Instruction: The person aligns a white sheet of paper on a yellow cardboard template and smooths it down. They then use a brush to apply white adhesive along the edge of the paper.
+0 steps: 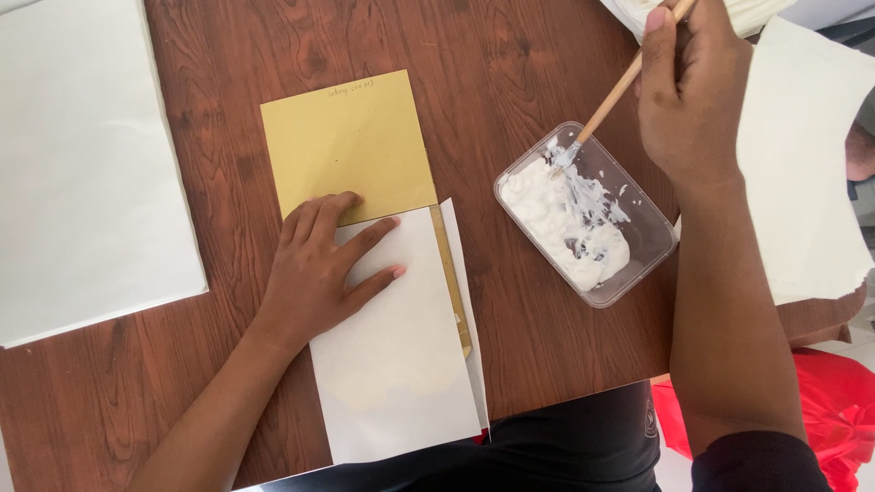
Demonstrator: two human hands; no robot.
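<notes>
My left hand (319,269) lies flat, fingers spread and stretched toward the right of the frame, pressing down on a white sheet (396,346) near the lower middle of the frame. It grips nothing; the palm simply rests on the paper, with the fingertips close to where the white sheet overlaps a gold card (351,141). The gold card lies just above, tilted slightly, its lower edge tucked under the white sheet. A thin strip of gold shows along the right side of the white sheet, with another white edge just beyond it.

My right hand (693,91) is in the upper right of the frame, closed around the wooden handle of a brush (606,105). The bristle end, coated white, dips into a clear plastic tub (652,241) that sits on the bench (510,73) right of centre. The tub holds white paste (561,223), heaped toward its left side and smeared thin across the rest of the bottom.

A large white sheet (87,164) covers the upper left of the frame, well apart from my left hand. Another pale sheet (807,173) lies at the right edge, partly under my right forearm. Red fabric (829,419) shows past the bench at lower right.
</notes>
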